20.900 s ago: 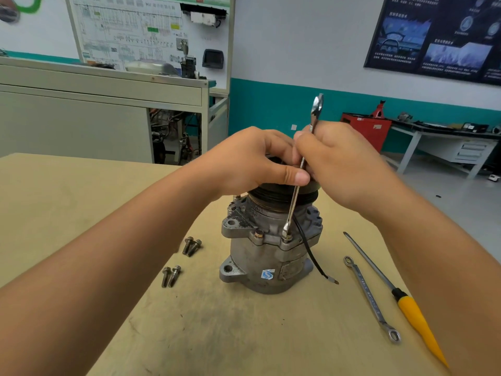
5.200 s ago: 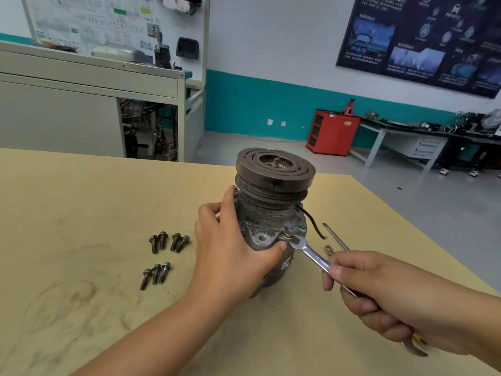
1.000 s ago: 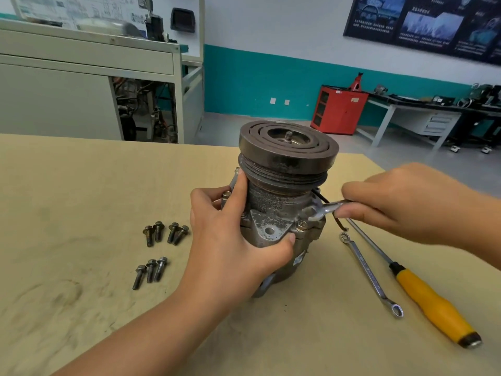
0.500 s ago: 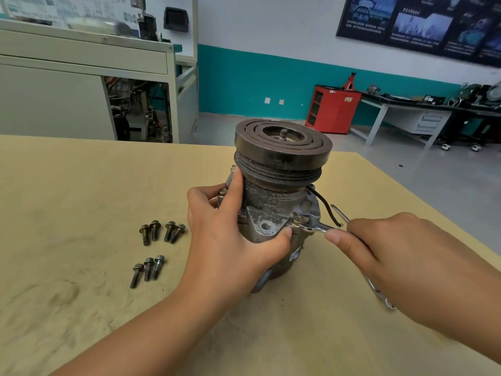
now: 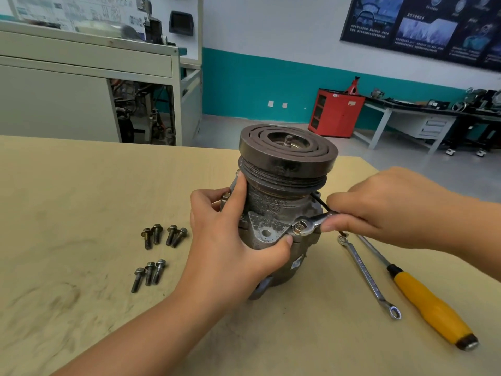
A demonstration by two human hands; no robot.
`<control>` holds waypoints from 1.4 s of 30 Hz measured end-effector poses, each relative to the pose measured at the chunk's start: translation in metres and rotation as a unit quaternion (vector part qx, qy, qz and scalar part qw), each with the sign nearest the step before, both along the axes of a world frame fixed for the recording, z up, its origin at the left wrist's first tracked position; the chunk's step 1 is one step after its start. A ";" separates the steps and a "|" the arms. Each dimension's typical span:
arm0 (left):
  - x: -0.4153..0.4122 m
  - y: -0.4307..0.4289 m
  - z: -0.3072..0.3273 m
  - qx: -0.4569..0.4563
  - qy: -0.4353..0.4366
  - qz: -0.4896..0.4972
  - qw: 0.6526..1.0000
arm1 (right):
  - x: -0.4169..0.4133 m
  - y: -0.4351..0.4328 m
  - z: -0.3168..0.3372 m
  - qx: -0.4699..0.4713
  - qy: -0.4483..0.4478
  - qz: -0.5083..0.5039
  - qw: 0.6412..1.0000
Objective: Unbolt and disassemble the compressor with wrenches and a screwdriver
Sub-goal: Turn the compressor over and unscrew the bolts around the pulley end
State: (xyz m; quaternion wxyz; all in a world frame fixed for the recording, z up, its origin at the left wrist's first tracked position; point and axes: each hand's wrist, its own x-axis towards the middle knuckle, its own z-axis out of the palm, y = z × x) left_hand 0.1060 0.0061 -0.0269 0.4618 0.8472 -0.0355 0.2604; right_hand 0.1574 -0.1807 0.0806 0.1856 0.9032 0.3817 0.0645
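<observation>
On the tan surface stands the compressor, gripped by the left hand. At 3 o'clock the right hand holds a wrench on a bolt. Next, likely: turn it loose.

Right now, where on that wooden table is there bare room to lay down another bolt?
Bare tan tabletop spreads left of the seven loose steel bolts and beyond them. Crowded: right of the grey metal compressor, where a silver wrench and yellow-handled screwdriver lie.
</observation>
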 end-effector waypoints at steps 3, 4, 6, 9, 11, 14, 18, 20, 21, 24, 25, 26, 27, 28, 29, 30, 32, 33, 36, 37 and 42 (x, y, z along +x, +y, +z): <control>0.000 0.001 -0.001 0.003 0.007 0.002 1.000 | -0.004 -0.007 0.001 -0.004 -0.014 -0.032 0.999; 0.000 0.001 -0.001 0.003 0.007 0.004 1.000 | -0.007 -0.010 0.001 0.000 -0.016 -0.051 0.999; 0.000 0.000 -0.002 0.003 0.006 0.008 1.000 | -0.014 -0.016 0.000 0.018 -0.007 -0.091 0.996; 0.000 0.000 -0.003 -0.001 0.004 0.013 1.000 | -0.030 -0.016 -0.007 0.085 0.032 -0.149 0.985; 0.000 -0.001 -0.003 -0.004 0.006 0.013 1.000 | -0.046 -0.011 -0.014 0.118 0.066 -0.180 0.974; -0.001 0.000 -0.003 -0.009 0.005 0.010 1.000 | -0.065 0.001 -0.019 0.147 0.123 -0.215 0.958; -0.001 -0.001 -0.002 -0.005 0.008 0.010 1.000 | -0.073 0.009 -0.018 0.196 0.143 -0.251 0.937; -0.001 -0.001 -0.002 -0.005 0.007 0.009 1.000 | -0.072 0.012 -0.017 0.209 0.154 -0.270 0.927; -0.001 -0.001 -0.003 -0.008 0.005 0.008 1.000 | -0.071 0.012 -0.018 0.215 0.161 -0.279 0.922; -0.001 -0.001 -0.003 -0.010 0.002 0.008 1.000 | -0.068 0.010 -0.020 0.234 0.183 -0.293 0.909; -0.001 -0.001 -0.003 -0.010 0.004 0.009 1.000 | -0.068 0.009 -0.022 0.241 0.195 -0.294 0.904; -0.001 -0.001 -0.003 -0.010 0.006 0.009 1.000 | -0.067 0.008 -0.022 0.250 0.213 -0.296 0.897; -0.001 -0.001 -0.002 -0.011 0.005 0.009 1.000 | -0.067 0.008 -0.023 0.263 0.234 -0.300 0.886; 0.000 -0.001 -0.002 -0.012 0.004 0.009 1.000 | -0.067 0.008 -0.022 0.277 0.257 -0.305 0.874; 0.000 -0.001 -0.002 -0.012 0.005 0.009 1.000 | -0.066 0.009 -0.021 0.292 0.278 -0.310 0.861; 0.000 -0.001 -0.002 -0.011 0.007 0.009 1.000 | -0.065 0.010 -0.021 0.303 0.297 -0.312 0.850; 0.000 -0.001 -0.001 -0.008 0.011 0.007 1.000 | -0.062 0.012 -0.019 0.312 0.320 -0.307 0.840; -0.001 -0.001 0.000 -0.007 0.014 0.005 1.000 | -0.060 0.012 -0.018 0.310 0.321 -0.302 0.842; -0.002 0.000 0.001 -0.007 0.017 -0.002 1.000 | -0.052 0.010 -0.018 0.270 0.283 -0.272 0.879; -0.002 0.000 0.001 -0.009 0.016 -0.004 1.000 | -0.049 0.008 -0.018 0.237 0.257 -0.258 0.901; 0.000 0.002 0.001 -0.018 0.011 -0.012 1.000 | -0.034 0.010 0.002 0.125 0.225 -0.213 0.943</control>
